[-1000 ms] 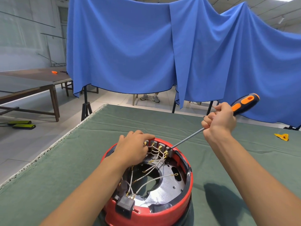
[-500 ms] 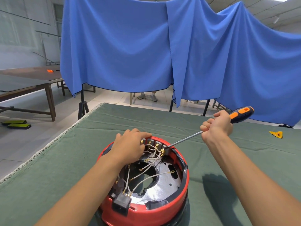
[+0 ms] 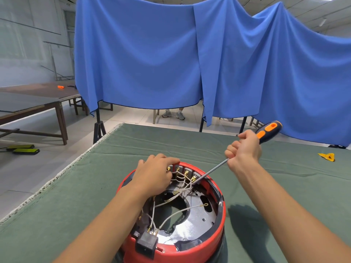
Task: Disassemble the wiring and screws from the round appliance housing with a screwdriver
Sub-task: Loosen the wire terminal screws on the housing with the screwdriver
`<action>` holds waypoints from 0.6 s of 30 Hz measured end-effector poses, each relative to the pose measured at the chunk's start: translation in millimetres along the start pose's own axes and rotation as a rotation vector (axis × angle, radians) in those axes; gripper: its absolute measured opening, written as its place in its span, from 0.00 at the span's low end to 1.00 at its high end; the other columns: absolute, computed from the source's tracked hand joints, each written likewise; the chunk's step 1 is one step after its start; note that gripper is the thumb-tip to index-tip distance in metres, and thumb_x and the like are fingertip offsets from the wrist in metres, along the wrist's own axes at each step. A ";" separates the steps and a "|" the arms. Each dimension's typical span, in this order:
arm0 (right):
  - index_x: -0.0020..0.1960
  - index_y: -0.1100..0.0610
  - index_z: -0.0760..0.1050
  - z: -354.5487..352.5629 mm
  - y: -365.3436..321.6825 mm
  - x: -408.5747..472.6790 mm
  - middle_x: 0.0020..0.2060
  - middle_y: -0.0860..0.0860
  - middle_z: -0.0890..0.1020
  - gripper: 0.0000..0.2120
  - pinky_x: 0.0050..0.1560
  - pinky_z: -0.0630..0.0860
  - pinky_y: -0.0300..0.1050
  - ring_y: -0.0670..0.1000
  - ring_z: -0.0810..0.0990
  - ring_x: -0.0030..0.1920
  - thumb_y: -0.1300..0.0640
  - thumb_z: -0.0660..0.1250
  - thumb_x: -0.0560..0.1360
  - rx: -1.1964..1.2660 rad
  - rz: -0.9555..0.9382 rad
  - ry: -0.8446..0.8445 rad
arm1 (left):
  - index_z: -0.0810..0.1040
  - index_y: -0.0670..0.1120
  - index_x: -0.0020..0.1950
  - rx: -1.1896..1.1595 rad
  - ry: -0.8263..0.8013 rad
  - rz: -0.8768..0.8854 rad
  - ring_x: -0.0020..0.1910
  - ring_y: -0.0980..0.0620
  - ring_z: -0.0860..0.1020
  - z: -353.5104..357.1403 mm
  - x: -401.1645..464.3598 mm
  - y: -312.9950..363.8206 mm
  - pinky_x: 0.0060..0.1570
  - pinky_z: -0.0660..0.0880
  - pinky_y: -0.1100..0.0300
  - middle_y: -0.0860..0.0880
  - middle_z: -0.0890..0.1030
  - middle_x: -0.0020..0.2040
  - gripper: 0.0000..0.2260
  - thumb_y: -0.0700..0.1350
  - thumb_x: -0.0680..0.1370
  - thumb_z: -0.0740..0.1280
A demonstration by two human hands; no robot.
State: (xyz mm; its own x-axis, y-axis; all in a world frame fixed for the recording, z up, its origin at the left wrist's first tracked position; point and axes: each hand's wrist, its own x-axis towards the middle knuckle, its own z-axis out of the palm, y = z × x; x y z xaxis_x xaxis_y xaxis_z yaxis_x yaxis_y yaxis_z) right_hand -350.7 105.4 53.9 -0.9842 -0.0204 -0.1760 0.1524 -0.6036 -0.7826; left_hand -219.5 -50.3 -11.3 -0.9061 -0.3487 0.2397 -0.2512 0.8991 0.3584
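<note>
A round red housing [image 3: 190, 245] stood on the green table cloth [image 3: 76, 196], close to the near edge of the table and about the middle of it from side to side. It was open at the top, like a bowl. Inside it lay a shiny metal plate [image 3: 199, 219] with a big round hole, and thin white wires [image 3: 178, 213] ran over the plate. Some wires went to a row of small gold clips [image 3: 187, 173] on the far inside wall, and others went down to a black plug block [image 3: 146, 243] on the near rim. The left hand [image 3: 154, 177] rested on the far left rim of the housing, with its fingers curled down together over the wires by the clips; what the fingertips were pinching could not be seen. The right hand [image 3: 244, 150] was up above the cloth, just past the far right side of the housing, closed in a tight fist around the handle of a screwdriver [image 3: 214, 170]. The orange and dark handle stuck out behind the fist, and the thin metal shaft sloped down to the clip at the right end of the row. The cloth was bare on the left out to its white frayed edge, and wide and bare on the right and behind. A small yellow scrap [image 3: 327, 156] lay far off by the right edge. Blue curtains [image 3: 152, 54] hung past the far edge of the table.
</note>
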 end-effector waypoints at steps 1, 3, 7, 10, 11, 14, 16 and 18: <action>0.33 0.52 0.53 -0.3 -4.9 -1.0 0.18 0.46 0.54 0.15 0.21 0.48 0.33 0.46 0.51 0.18 0.63 0.57 0.69 0.008 -0.012 -0.024 | 0.66 0.62 0.70 -0.012 0.001 0.002 0.66 0.50 0.65 -1.0 0.5 0.1 0.64 0.60 0.48 0.53 0.70 0.68 0.22 0.44 0.78 0.57; 0.32 0.51 0.52 -1.0 -13.9 -5.1 0.19 0.46 0.54 0.16 0.20 0.48 0.33 0.47 0.50 0.19 0.63 0.57 0.69 0.019 -0.039 -0.070 | 0.70 0.61 0.68 -0.059 0.031 0.011 0.66 0.50 0.66 -3.4 0.1 1.7 0.64 0.61 0.49 0.53 0.71 0.66 0.21 0.43 0.77 0.57; 0.31 0.52 0.53 2.4 -28.5 -14.4 0.20 0.47 0.55 0.16 0.21 0.49 0.34 0.48 0.50 0.20 0.62 0.58 0.69 0.050 -0.132 -0.098 | 0.79 0.56 0.58 -0.117 0.120 0.139 0.64 0.54 0.66 -7.0 -4.9 12.4 0.61 0.61 0.53 0.55 0.74 0.63 0.16 0.42 0.76 0.60; 0.30 0.52 0.53 5.2 -32.3 -20.5 0.20 0.47 0.55 0.17 0.22 0.50 0.34 0.48 0.51 0.21 0.62 0.59 0.68 0.060 -0.215 -0.088 | 0.80 0.55 0.54 -0.122 0.064 0.218 0.64 0.55 0.65 -5.5 -11.0 20.4 0.62 0.60 0.54 0.55 0.74 0.62 0.13 0.43 0.76 0.61; 0.29 0.52 0.53 5.9 -32.3 -22.1 0.20 0.47 0.56 0.17 0.22 0.50 0.34 0.48 0.51 0.21 0.63 0.59 0.68 0.064 -0.238 -0.088 | 0.80 0.55 0.54 -0.114 0.048 0.224 0.65 0.55 0.65 -5.0 -12.4 21.6 0.63 0.60 0.54 0.55 0.74 0.63 0.13 0.43 0.76 0.61; 0.29 0.52 0.53 7.1 -30.1 -25.1 0.20 0.48 0.56 0.17 0.23 0.51 0.34 0.48 0.52 0.20 0.63 0.60 0.68 0.062 -0.279 -0.098 | 0.80 0.55 0.55 -0.091 0.030 0.218 0.65 0.55 0.64 -5.3 -14.4 22.3 0.65 0.59 0.55 0.55 0.72 0.65 0.12 0.44 0.76 0.61; 0.29 0.52 0.54 7.4 -28.3 -25.8 0.20 0.48 0.57 0.17 0.23 0.51 0.34 0.48 0.52 0.20 0.63 0.60 0.68 0.056 -0.289 -0.100 | 0.80 0.55 0.55 -0.080 0.030 0.219 0.65 0.55 0.65 -5.6 -15.2 22.9 0.64 0.59 0.56 0.55 0.72 0.65 0.12 0.45 0.76 0.61; 0.28 0.52 0.54 7.4 -27.0 -26.0 0.19 0.47 0.57 0.17 0.22 0.51 0.34 0.48 0.52 0.20 0.63 0.60 0.68 0.059 -0.290 -0.103 | 0.80 0.56 0.55 -0.080 0.026 0.215 0.65 0.55 0.64 -5.5 -16.1 23.6 0.64 0.59 0.56 0.55 0.71 0.66 0.12 0.45 0.76 0.61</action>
State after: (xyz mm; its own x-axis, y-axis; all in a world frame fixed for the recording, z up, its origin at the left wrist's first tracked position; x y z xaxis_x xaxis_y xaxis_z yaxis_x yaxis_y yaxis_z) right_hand -329.9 116.4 84.0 -0.9903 0.0802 0.1132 -0.1382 -0.6409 -0.7550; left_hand -209.0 -25.0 -1.7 -0.9266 -0.1592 0.3407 -0.0250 0.9300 0.3666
